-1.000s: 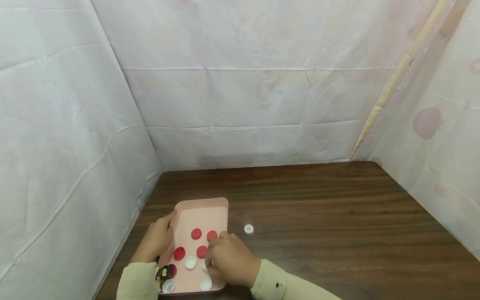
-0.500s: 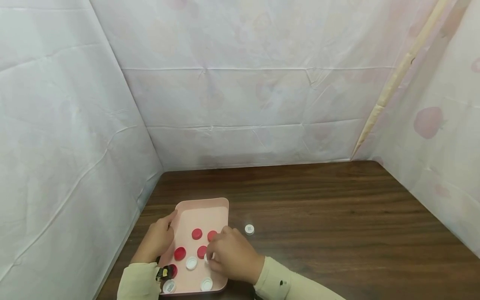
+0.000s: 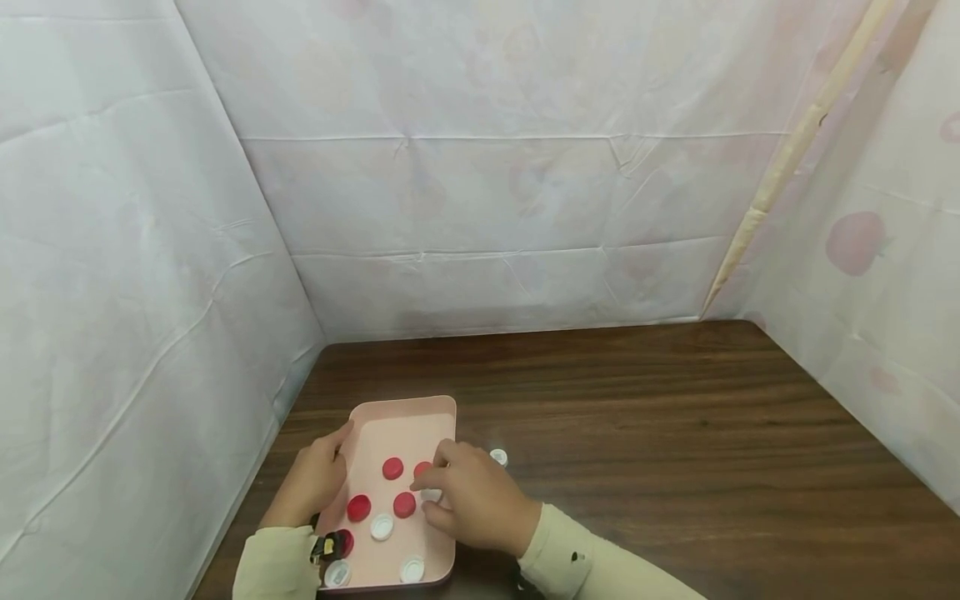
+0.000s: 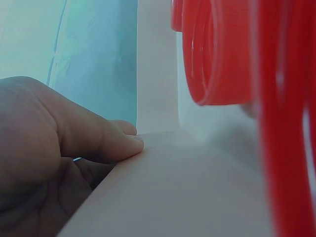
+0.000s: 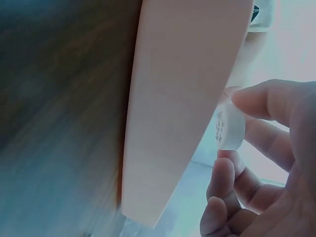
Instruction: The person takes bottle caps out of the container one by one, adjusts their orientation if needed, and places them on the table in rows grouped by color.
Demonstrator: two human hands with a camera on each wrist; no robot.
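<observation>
A pink tray (image 3: 401, 417) lies on the left part of the table. My left hand (image 3: 313, 475) pinches its left wall between thumb and fingers, also seen in the left wrist view. Over the tray's right side, my right hand (image 3: 480, 500) holds a white bottle cap (image 5: 231, 127) between thumb and fingers, above the rim. Red bottle caps (image 3: 358, 507) and white bottle caps (image 3: 382, 527) lie spread in the tray, some of them near the right fingertips. Large in the left wrist view, a red cap (image 4: 217, 54) stands close to the camera.
Another white bottle cap (image 3: 498, 457) lies on the dark wooden table (image 3: 637, 433), just right of the tray and partly behind my right hand. White cloth walls (image 3: 480, 192) enclose the back and both sides of the table.
My right hand has risen from the tray floor and shifted slightly away and to the right, the white bottle cap held in its fingers. My left hand and the tray stay in place.
</observation>
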